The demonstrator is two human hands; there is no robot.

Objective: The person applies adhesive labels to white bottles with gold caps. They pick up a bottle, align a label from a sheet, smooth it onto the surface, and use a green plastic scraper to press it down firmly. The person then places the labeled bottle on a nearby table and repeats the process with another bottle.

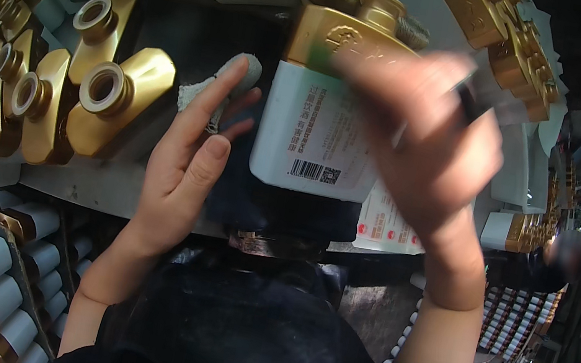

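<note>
The right hand [429, 144], blurred, lies over the gold-and-white bottle [320, 121] at the bench's [73, 182] middle; its grip cannot be told. The bottle's length runs away from the person. The left hand [191, 148], just beside, pinches a grey rag [235, 78].
</note>
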